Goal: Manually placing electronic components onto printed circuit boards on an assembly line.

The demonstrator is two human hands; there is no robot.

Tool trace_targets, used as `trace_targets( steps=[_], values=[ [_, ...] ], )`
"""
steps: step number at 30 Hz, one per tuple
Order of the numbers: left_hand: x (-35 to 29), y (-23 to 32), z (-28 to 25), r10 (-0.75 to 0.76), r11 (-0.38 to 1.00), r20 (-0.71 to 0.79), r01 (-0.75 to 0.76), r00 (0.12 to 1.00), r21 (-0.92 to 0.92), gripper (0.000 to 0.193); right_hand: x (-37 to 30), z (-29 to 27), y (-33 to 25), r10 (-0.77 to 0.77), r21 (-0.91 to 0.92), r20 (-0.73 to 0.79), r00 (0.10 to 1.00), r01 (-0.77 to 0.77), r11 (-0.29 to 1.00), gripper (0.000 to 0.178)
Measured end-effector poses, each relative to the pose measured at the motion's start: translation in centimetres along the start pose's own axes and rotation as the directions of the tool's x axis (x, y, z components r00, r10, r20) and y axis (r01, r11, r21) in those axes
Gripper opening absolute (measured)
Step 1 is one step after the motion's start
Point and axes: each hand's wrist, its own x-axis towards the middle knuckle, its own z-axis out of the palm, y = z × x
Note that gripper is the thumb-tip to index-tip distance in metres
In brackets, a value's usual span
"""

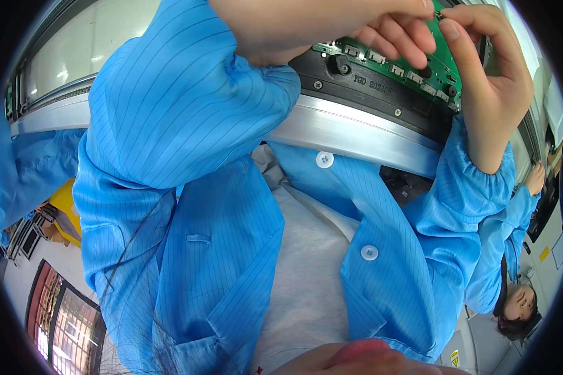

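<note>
A green circuit board (445, 56) with a row of small white connectors (376, 57) along its near edge sits in a black fixture plate (331, 84). Above the board, my right hand (497, 81) pinches a small dark component (439, 15) between thumb and forefinger. Beside it, my left hand (397, 34) reaches in from the left, its fingers curled and fingertips close together next to that component. Whether the left fingertips grip anything is hidden at the picture's upper edge. The left hand's lower fingers hang over the connector row.
A silver metal rail (356, 128) runs between my body and the fixture. A black round knob (341, 64) and screws stand on the plate. At the right, a co-worker in a blue coat (491, 262) has a hand by the line. Another blue sleeve (44, 156) shows at the left.
</note>
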Motion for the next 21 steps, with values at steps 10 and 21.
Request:
trace_targets(
  steps=[10,21],
  values=[
    [-0.6,0.7,1.7,0.391,0.914,-0.292,-0.405,0.873,0.012,0.055,0.1,-0.1,-1.6,0.221,-0.260,0.375,0.900,-0.127,0.957,0.010],
    [-0.1,0.1,-0.7,0.384,0.897,-0.083,-0.392,0.920,-0.205,0.050,0.5,0.2,-2.9,0.226,-0.461,0.364,0.904,-0.036,0.886,0.010]
  ],
)
